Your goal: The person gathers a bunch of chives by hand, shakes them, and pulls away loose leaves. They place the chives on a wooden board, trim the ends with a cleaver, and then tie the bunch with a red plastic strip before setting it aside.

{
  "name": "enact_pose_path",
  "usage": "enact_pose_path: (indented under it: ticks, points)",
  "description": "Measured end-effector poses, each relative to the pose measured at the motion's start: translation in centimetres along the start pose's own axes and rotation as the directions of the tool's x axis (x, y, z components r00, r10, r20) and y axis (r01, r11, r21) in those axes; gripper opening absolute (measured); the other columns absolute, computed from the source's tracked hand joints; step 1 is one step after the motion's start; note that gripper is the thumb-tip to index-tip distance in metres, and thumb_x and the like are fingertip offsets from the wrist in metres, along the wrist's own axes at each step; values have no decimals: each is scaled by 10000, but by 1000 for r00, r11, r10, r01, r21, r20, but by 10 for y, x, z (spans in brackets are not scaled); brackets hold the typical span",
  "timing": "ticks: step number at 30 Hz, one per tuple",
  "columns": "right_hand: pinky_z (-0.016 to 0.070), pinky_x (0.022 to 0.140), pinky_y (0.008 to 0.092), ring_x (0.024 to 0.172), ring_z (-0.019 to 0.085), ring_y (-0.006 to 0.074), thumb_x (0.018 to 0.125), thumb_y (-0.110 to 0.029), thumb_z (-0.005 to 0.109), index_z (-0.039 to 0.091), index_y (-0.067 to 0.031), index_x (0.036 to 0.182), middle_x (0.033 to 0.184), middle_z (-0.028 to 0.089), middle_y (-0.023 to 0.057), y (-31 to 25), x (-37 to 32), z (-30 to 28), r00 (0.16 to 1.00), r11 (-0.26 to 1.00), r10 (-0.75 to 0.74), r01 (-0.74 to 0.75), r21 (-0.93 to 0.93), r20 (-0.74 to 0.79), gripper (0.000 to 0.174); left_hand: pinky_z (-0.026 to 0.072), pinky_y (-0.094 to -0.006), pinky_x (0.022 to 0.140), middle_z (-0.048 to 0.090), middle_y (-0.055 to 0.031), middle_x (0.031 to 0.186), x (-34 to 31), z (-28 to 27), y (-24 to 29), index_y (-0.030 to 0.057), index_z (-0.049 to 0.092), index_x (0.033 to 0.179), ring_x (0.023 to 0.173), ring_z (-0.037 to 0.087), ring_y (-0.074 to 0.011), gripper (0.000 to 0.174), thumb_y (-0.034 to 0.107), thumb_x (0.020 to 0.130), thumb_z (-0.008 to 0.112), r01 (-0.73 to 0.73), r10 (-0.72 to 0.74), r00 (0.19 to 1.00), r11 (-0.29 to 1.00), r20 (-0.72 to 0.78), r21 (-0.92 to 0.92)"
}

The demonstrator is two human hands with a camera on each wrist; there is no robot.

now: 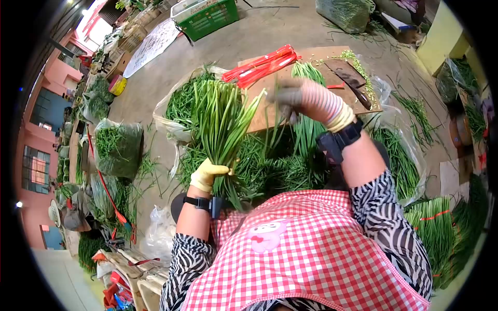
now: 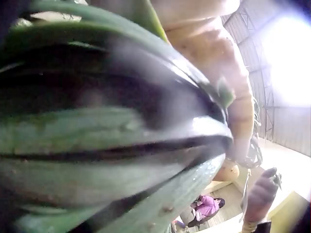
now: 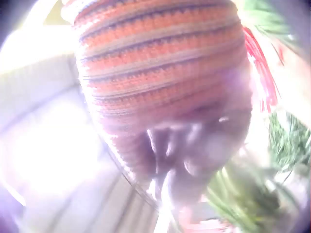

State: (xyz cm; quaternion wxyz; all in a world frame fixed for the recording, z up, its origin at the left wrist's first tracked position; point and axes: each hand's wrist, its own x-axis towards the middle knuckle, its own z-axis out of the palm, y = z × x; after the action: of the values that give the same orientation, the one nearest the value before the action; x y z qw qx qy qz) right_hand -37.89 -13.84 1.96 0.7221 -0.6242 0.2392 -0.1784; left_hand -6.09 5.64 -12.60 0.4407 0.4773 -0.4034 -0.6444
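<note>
My left hand, in a pale yellow glove, grips a thick bunch of garlic chives near its leafy end, with the pale cut stems fanned upward. In the left wrist view, broad green leaves fill most of the picture beside the gloved fingers. My right hand wears a grey-palmed glove with a striped cuff and is raised to the right of the bunch. Its fingers are curled in the right wrist view, pinching a thin chive stalk. More loose chives lie below both hands.
Ahead stands a wooden board with red ties, another chive bunch, a dark knife and cut bits. Bags of chives stand at left; tied bundles lie at right. A green crate is farther off.
</note>
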Motion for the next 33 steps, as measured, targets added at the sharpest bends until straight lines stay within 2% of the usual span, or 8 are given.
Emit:
enact_pose_path:
  ticks: [3,5,7,9,14,18,29,33]
  points:
    - [585,841,361,895,737,272,841,-383,792,713,-60,1225,968,757,162,-8,-1,20,960,536,-263,228,-813,95,508,483,-333,698,686,-108,879,4,-6,2,-58,650,1188,753,621,-215,583,232,715,832,-5,4,999,1000,37,31]
    - [567,931,386,1032,720,339,752,-407,856,671,26,1238,1138,722,252,-7,12,21,880,735,-412,168,-657,-236,678,483,-329,697,686,-108,886,5,-4,1,-57,651,1188,750,620,-213,582,234,717,830,19,-21,999,998,34,53]
    - [563,949,411,1090,697,389,719,-405,879,580,42,1346,1201,696,283,-5,34,20,802,546,-547,125,-828,-239,826,486,-331,691,685,-112,886,7,-4,-1,-58,656,1179,738,624,-218,567,221,714,821,35,-40,996,997,86,65]
    - [542,1005,400,1138,682,367,757,-347,857,347,16,1548,1264,670,293,16,56,20,935,598,-340,133,-791,-99,1008,495,-340,680,702,-124,918,9,-4,-1,-60,653,1199,739,634,-223,582,196,706,827,55,-68,989,994,135,99]
    - [603,764,396,867,740,296,830,-256,759,556,-49,1440,1014,741,233,51,74,29,956,769,-216,42,-638,-198,675,513,-347,690,726,-129,978,7,2,1,-56,650,1242,756,647,-227,617,161,694,834,84,-89,990,996,110,43]
    - [552,918,370,964,720,291,806,-244,720,706,-75,1285,1032,754,187,34,59,34,941,918,0,-134,-372,-340,508,510,-326,725,714,-107,937,5,5,4,-64,636,1271,775,637,-214,655,192,695,813,50,-50,998,999,35,12]
    - [498,696,208,714,589,67,934,-71,696,673,-23,1180,961,702,13,21,-4,-50,903,806,-249,394,441,-351,251,473,-330,700,676,-106,835,-3,-7,1,-77,654,1213,732,611,-208,651,286,697,814,-6,7,999,1000,-48,24]
    - [563,878,334,957,716,202,822,-256,773,722,-25,1205,1079,764,111,13,-30,-12,992,816,44,32,-577,117,451,474,-335,695,674,-111,828,-4,-4,6,-79,649,1190,725,606,-207,648,291,683,809,-31,31,997,1000,-69,1]
